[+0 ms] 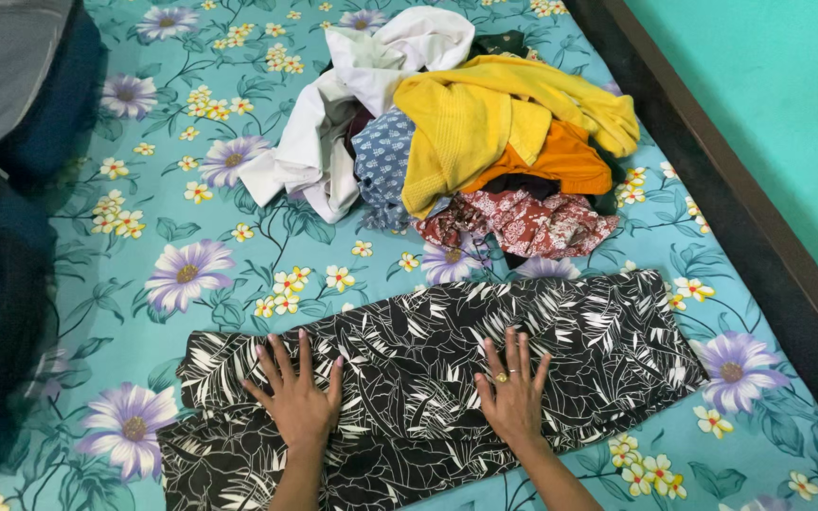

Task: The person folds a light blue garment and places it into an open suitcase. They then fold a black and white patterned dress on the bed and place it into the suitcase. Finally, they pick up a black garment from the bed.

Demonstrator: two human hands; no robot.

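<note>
We have both hands laid flat, palms down, on a black-and-white leaf-print garment (pixel 428 378) that lies stretched across the floral bedsheet (pixel 172 227). Our left hand (pixel 300 402) rests on the left part of the cloth with its fingers (pixel 281 360) spread apart and straight, gripping nothing, only pressing on the fabric. Our right hand (pixel 513 397) rests on the middle of the cloth, its fingers (pixel 513 352) also extended and slightly fanned, with a ring on one of them; it too holds nothing and lies flat on the print. The two hands are apart from each other, with a stretch of the patterned cloth between them. The garment runs out past the right hand's fingers toward the right, where its end lies on the sheet, and below the left hand's wrist a further fold of the same fabric reaches the lower edge of view. Well beyond our fingertips, farther up the bed, sits a heap of loose clothes: a white garment (pixel 352 85) on its left, a blue patterned piece (pixel 382 156) beside that, a yellow garment (pixel 485 114) on top, an orange piece (pixel 560 161) tucked under the yellow, and a red printed cloth (pixel 523 222) nearest our hands. To the right of the right hand's fingers runs the dark bed frame (pixel 759 246), and beyond it a teal wall (pixel 788 85).
</note>
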